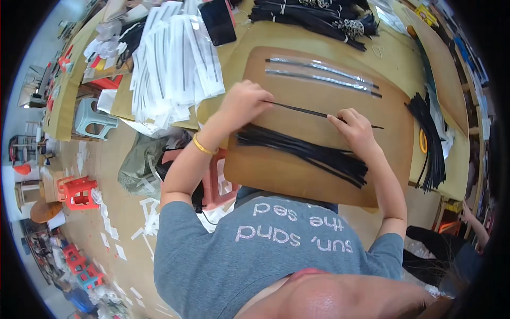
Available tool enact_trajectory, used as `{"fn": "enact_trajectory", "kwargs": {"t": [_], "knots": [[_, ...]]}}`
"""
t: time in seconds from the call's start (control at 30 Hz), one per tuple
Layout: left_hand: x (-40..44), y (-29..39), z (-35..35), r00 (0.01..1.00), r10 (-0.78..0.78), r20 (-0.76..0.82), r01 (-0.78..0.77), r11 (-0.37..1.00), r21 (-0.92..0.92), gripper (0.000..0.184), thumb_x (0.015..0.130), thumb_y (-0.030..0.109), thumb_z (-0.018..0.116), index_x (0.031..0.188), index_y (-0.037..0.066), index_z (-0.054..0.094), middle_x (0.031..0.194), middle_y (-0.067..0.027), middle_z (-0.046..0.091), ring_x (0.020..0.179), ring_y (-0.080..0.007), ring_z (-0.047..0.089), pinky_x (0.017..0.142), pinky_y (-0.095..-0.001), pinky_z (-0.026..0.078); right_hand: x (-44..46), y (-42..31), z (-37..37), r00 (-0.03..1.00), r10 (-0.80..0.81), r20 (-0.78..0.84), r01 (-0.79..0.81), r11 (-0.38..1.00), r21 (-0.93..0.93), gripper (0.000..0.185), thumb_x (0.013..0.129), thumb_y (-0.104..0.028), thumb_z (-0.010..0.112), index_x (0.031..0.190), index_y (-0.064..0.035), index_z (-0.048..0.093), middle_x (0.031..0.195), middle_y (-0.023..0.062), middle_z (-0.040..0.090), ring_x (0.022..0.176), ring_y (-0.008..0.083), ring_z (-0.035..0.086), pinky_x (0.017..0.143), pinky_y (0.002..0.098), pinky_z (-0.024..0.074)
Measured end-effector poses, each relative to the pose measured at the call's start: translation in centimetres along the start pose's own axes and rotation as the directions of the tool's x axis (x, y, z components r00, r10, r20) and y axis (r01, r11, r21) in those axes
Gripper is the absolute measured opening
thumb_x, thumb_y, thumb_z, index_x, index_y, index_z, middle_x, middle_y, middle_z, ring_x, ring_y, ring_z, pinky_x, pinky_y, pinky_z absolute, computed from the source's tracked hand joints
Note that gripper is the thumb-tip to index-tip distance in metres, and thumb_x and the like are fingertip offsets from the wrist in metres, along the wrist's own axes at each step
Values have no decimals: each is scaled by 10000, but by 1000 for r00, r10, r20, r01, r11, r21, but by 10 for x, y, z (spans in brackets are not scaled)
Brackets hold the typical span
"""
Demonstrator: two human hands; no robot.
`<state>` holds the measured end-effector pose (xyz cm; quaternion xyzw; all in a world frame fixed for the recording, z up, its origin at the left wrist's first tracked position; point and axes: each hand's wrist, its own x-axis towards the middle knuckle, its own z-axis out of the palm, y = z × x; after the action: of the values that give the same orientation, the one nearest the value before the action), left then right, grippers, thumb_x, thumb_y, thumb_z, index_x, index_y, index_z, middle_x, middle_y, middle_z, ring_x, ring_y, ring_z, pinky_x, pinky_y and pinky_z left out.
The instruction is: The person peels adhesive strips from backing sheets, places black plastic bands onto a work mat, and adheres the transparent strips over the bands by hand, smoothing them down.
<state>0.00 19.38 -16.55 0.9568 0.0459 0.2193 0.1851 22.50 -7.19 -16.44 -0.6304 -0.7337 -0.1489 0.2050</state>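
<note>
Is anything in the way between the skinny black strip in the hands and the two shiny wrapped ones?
Nothing that I can see. The left hand and right hand both have their grip on the thin black strip. Only bare brown board shows between it and the two wrapped strips.

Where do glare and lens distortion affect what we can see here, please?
Head view: wide-angle distortion bows the edges of the brown board, and black fills the corners; head view: glare streaks the clear sleeves; head view: clutter along the far left looks squeezed and soft.
</note>
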Motion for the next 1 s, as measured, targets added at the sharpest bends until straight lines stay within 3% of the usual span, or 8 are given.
{"fn": "enact_trajectory", "kwargs": {"t": [0.1,0.17,0.33,0.57,0.73,0.8,0.83,1.0], "knots": [[16,-79,-16,895,-375,-240,405,910,88,225,820,303,732,924,105,753,836,-108,684,856,-315,647,777,-421,507,-4,27,21,999,30,30,-29,999,-37,306,748,-39,658,1035,-114,733,895,61,592,841,238,583,739,360,479],[25,-123,-48,816,-365,-447,552,720,420,288,831,348,733,976,100,735,927,-129,687,916,-333,646,817,-447,497,1,32,26,998,66,-6,-67,994,-85,279,763,-48,659,1023,-117,733,884,59,585,844,241,583,734,367,474],[30,-186,-88,561,-596,-574,815,277,509,488,819,516,729,1063,96,678,1107,-128,660,1052,-370,611,886,-513,460,3,35,42,986,148,-72,-156,982,-109,261,774,-21,668,1017,-97,724,889,63,585,842,252,583,740,378,472],[16,-220,-127,525,-713,-466,851,458,257,483,787,474,769,1025,61,692,961,-172,724,941,-321,691,809,-438,520,7,33,41,975,163,-151,-183,974,-130,241,806,-44,658,1026,-110,732,956,80,622,945,273,607,833,408,483],[19,-158,-151,735,-656,-173,636,755,-160,299,799,236,792,939,-4,682,803,-76,692,712,-155,640,643,-321,501,12,28,35,948,230,-221,-240,971,-18,307,797,-56,665,1098,-96,709,1035,123,649,1005,324,622,873,448,501],[15,-124,-150,866,-490,-95,482,871,-99,242,844,202,763,913,2,645,729,5,576,686,-91,515,611,-279,432,19,23,28,934,258,-247,-258,966,35,275,801,-82,675,1075,-80,699,1046,159,659,994,356,635,844,453,523],[20,-88,-145,879,-475,27,458,828,-325,203,856,150,745,929,12,616,745,20,526,705,-95,496,623,-271,424,20,11,17,924,323,-205,-304,945,119,255,808,-108,684,1062,-81,697,1056,166,666,983,360,640,839,451,524],[19,-30,-105,891,-240,387,432,712,-554,155,883,-41,662,1011,13,591,886,0,621,800,-77,567,715,-225,453,-25,-81,-75,949,303,86,-275,662,697,225,961,-240,645,1042,-34,685,950,123,696,884,257,666,777,371,538]]}}
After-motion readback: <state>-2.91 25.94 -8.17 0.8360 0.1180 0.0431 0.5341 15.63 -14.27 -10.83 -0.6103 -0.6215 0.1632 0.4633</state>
